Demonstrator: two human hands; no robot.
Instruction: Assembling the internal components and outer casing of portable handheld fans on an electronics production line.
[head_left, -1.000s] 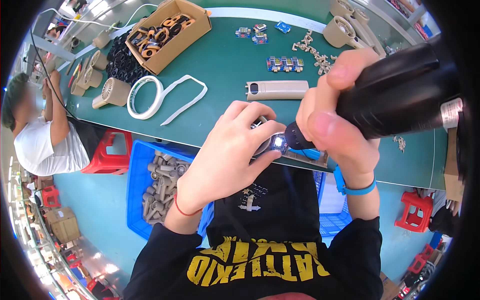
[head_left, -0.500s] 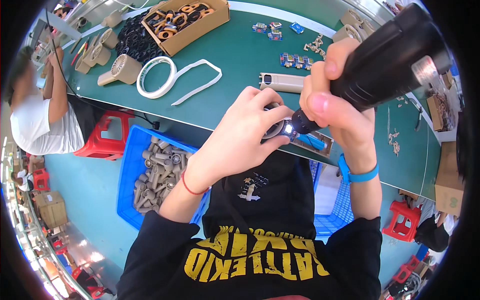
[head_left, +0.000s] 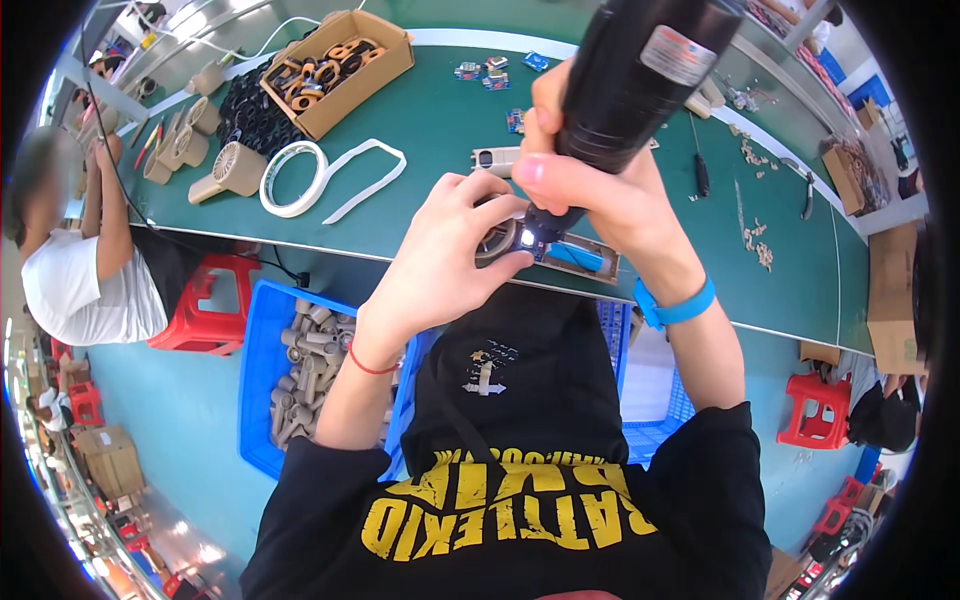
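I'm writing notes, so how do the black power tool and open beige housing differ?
The tool is black; the housing is beige. The tool is bulkier than the housing, which lies open, showing a blue part. The tool's narrow end points down; the housing's open side faces up. Both are held: tool by right grip, housing by left grip.

Carton (head_left: 368, 88) on table (head_left: 440, 105), tape roll (head_left: 288, 211) before it, parts (head_left: 318, 345) in bin (head_left: 258, 375) below, screwdriver (head_left: 702, 178) at right
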